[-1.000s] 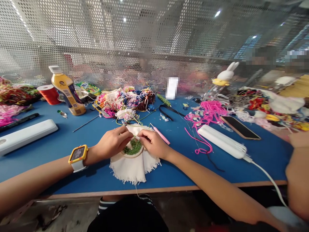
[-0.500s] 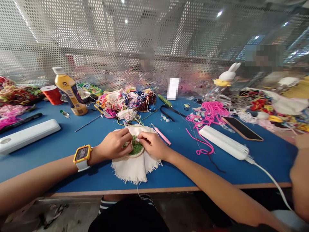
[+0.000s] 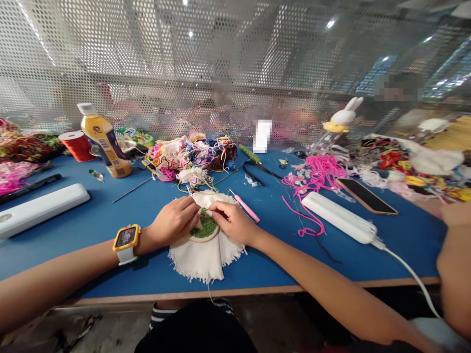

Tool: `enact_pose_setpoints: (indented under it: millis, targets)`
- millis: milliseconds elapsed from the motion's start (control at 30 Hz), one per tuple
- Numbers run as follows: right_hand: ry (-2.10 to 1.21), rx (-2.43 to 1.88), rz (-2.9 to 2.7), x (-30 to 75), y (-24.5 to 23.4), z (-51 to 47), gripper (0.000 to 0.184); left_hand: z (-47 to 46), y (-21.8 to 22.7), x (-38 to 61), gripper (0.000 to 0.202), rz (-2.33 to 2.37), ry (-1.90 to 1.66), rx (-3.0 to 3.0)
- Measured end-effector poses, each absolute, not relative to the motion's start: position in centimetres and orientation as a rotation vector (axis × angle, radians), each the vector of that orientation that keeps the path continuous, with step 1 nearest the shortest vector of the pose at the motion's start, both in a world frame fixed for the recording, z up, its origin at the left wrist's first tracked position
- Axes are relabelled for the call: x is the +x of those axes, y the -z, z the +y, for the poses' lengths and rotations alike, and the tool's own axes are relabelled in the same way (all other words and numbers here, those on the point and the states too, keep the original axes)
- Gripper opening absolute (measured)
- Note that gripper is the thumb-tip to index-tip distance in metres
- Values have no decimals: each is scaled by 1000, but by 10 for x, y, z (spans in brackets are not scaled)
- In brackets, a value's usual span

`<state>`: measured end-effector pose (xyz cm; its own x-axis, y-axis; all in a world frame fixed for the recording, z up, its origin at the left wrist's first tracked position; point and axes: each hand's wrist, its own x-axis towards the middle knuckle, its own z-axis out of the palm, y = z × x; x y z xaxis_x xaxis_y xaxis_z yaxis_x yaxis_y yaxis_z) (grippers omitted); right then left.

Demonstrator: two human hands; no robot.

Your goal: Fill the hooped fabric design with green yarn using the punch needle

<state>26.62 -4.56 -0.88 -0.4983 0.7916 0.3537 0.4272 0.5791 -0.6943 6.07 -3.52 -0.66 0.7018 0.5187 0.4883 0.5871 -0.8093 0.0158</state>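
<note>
A small wooden embroidery hoop (image 3: 204,237) holds frayed white cloth (image 3: 202,257) with a patch of green stitching (image 3: 205,227). It lies near the front edge of the blue table (image 3: 110,215). My left hand (image 3: 172,221), with a yellow-cased watch (image 3: 125,238) on the wrist, curls its fingers onto the hoop's left side. My right hand (image 3: 230,220) pinches at the top of the green patch with its fingertips together. Whatever the pinch holds is too small to make out.
A tangle of coloured threads (image 3: 193,154) lies just behind the hoop, a pink tool (image 3: 246,207) to its right. White cases (image 3: 340,223) (image 3: 40,208), a yellow bottle (image 3: 105,139), a red spool (image 3: 78,145), pink yarn (image 3: 316,171) and a phone (image 3: 364,196) surround. Another person's arm (image 3: 454,264) is at far right.
Both hands stay on the hoop. My fingertips have drawn closer together over the top of the green stitching, and the hoop has shifted slightly under them.
</note>
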Motion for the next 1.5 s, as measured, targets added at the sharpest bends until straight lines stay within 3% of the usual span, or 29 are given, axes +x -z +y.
enact_pose_setpoints:
  millis: [333, 500, 1500]
  targets:
    - [-674, -922, -2054, 262, 4, -53, 12, -33, 10, 57, 36, -884, 1005, -2856]
    - [-691, -918, -2010, 260, 6, -56, 13, -32, 16, 55, 25, -687, 1150, -2844]
    - [-558, -1028, -2030, 267, 4, -49, 12, -27, 15, 57, 22, -1077, 1023, -2996]
